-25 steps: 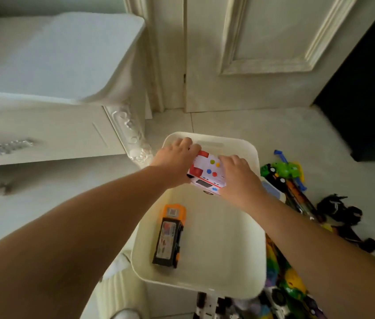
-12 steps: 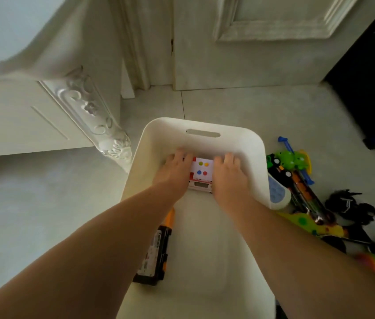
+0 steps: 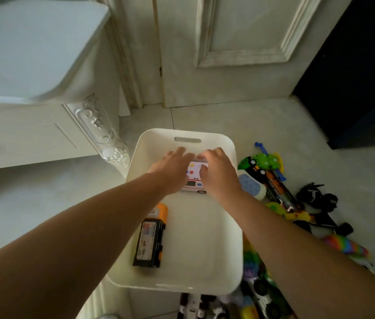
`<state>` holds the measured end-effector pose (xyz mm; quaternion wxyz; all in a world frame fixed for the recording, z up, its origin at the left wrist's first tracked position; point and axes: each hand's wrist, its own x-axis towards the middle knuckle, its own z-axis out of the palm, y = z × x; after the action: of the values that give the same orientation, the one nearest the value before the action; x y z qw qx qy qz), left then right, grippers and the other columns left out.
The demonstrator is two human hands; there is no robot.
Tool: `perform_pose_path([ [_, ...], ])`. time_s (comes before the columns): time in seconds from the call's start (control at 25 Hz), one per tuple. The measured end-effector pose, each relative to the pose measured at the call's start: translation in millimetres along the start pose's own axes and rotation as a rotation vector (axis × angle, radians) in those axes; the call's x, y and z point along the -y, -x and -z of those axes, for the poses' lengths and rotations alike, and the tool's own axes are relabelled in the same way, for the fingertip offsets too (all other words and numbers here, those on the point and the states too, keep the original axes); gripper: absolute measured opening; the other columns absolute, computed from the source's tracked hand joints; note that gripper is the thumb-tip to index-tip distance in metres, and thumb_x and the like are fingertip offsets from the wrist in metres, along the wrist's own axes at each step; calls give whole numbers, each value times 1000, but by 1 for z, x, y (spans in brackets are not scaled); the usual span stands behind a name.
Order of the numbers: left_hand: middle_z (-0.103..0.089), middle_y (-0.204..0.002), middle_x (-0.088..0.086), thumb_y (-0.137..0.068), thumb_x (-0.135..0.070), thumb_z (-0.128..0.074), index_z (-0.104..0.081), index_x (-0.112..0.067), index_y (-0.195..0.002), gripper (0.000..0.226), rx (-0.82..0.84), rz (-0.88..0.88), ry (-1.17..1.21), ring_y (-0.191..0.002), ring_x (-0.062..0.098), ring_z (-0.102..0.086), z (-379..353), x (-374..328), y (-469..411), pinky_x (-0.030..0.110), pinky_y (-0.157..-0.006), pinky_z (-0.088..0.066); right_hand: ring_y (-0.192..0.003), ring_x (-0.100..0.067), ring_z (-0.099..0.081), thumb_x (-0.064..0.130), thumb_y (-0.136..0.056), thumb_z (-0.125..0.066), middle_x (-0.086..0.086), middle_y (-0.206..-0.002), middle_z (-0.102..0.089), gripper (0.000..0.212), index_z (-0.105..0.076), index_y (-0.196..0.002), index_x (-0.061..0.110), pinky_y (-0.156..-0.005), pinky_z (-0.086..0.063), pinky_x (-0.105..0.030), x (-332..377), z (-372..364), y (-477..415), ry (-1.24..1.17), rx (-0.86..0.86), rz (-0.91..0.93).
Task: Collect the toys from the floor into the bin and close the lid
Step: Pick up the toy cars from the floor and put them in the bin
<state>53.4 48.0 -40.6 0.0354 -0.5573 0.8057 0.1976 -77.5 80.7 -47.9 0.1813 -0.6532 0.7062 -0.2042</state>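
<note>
Setting it down: the toy van [image 3: 193, 180] has sunk to the far end of the bin [image 3: 205, 238]. Left hand [image 3: 174, 169] spreads beside it, right hand [image 3: 220, 173] still curled over its roof. Floor toys [image 3: 271, 178] wait at right.

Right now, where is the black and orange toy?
In the head view, the black and orange toy lies inside the white bin, along its left side, nearer the person than the white car.
</note>
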Motion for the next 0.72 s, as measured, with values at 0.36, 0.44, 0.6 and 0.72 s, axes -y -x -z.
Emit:
perform_pose_path([
  [0.36,-66,-101,-17,-90,-28,-55,-66,-39,-110,26,-37,-171,301,-95,10,-64,21,-88,121,24,-86,-47,-79,-13,-58,13,-93,-46,4,-94,-62,19,-65,-99,17,-70,-46,-20,-26,90,112,-403,-236,-371],
  [0.44,-67,-89,-15,-90,-28,-57,-72,-32,-103,20,151,-207,387,-84,9,-67,2,-109,154,18,-73,-48,-85,-20,-59,15,-92,-47,-1,-96,-63,18,-65,-96,16,-78,-51,-31,-53,84,154,-400,-142,-471],
  [0.6,-67,-109,6,-93,-17,-53,-65,-19,-120,30,738,-154,358,-97,21,-69,-44,-128,188,30,-76,-59,-93,-30,-64,14,-86,-51,-6,-93,-69,21,-62,-76,29,-84,-53,-43,-98,46,225,-439,140,-614],
  [0.72,-61,-122,13,-97,-20,-47,-52,-7,-131,36,907,16,148,-103,25,-68,-82,-116,196,33,-78,-59,-77,-18,-59,8,-87,-53,5,-77,-61,21,-71,-92,18,-67,-47,-26,-109,19,263,-429,307,-627],
])
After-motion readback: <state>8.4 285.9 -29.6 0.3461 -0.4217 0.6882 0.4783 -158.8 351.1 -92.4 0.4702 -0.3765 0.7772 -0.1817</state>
